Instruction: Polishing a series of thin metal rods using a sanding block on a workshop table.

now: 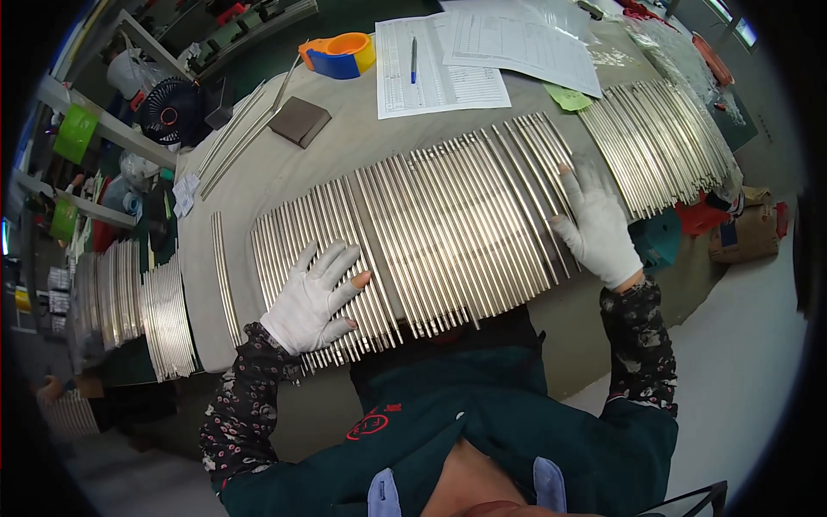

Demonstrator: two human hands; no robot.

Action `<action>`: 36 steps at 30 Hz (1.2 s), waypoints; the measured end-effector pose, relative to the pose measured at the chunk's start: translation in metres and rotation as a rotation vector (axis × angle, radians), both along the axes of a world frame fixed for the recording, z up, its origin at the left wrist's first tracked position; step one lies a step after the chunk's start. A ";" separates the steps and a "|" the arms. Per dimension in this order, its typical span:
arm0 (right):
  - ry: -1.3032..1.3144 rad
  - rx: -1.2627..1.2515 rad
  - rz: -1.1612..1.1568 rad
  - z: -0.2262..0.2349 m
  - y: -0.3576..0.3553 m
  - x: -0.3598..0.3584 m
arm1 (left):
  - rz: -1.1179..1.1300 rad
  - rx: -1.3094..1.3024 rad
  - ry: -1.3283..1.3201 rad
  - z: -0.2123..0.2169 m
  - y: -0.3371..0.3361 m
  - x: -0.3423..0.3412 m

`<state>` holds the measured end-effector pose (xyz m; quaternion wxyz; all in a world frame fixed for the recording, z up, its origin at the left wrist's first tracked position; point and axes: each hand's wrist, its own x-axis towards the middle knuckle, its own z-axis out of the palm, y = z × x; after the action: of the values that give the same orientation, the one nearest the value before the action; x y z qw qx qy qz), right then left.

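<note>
Many thin shiny metal rods lie side by side on the grey table in groups. My left hand, in a white glove with some fingertips bare, rests flat with fingers spread on the left group of rods. A narrow gap parts that group from the larger middle group of rods. At the middle group's right end, several rods lie looser and farther apart. My gloved right hand is over these, its thumb and fingers apart, touching the outermost rods. Neither hand is lifting anything.
Another rod group lies at the right, and a few rods at the left. Farther back are a dark block, a tape dispenser, paper sheets and a pen. A black fan stands at the far left.
</note>
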<state>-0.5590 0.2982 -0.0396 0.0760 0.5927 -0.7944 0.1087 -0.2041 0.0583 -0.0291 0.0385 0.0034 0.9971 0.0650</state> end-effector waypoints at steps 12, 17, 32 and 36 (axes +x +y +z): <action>-0.077 0.041 0.238 -0.008 -0.024 0.051 | 0.044 0.020 -0.026 0.002 0.001 -0.003; -0.087 0.076 0.317 0.011 -0.010 0.085 | -0.060 0.058 0.033 0.006 0.017 -0.033; -0.130 0.136 0.425 0.004 -0.017 0.119 | -0.076 0.034 0.121 -0.018 0.014 -0.080; -0.111 0.102 0.394 0.007 -0.017 0.124 | -0.065 0.048 0.122 -0.016 0.011 -0.072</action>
<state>-0.4354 0.2812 -0.0324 -0.0209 0.7328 -0.6706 0.1135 -0.2764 0.0698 -0.0447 -0.0204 0.0405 0.9952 0.0871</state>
